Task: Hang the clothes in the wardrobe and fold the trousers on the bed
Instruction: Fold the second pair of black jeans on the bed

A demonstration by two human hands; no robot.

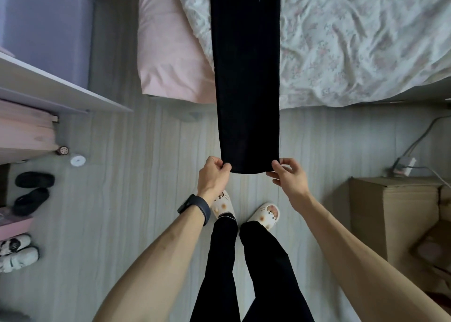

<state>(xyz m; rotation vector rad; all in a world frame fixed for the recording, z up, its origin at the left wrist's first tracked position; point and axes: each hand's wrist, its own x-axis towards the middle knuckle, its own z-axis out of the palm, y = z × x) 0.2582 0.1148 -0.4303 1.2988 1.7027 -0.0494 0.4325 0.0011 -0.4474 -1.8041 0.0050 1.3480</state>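
**At the bed's edge: black trousers pulled taut in two hands**

Over the pale wood-plank floor (146,150), right in front of the bed, both hands are on the cloth. The long black trousers (246,77) run as one straight, narrow band. The far part lies on the bed's crumpled white floral sheet (353,40), and the near part hangs out past the mattress edge above the floor. The left hand (213,175), with a dark band (195,209) round its wrist, pinches the left corner of the near end, fingers curled tight. The right hand (289,177) grips the right corner between thumb and fingers. The near edge is stretched flat between them.

To the left of the trousers, a plain pink cover (170,53) lies on the bed, just beside the black cloth. Below the hands stand the person's feet in cream slippers (223,204) and black trouser legs. A brown cardboard box (390,211) sits on the floor to the right. A pair of black shoes (34,189) and a pair of white trainers (17,251) sit by the left wall, below a white shelf (48,82).
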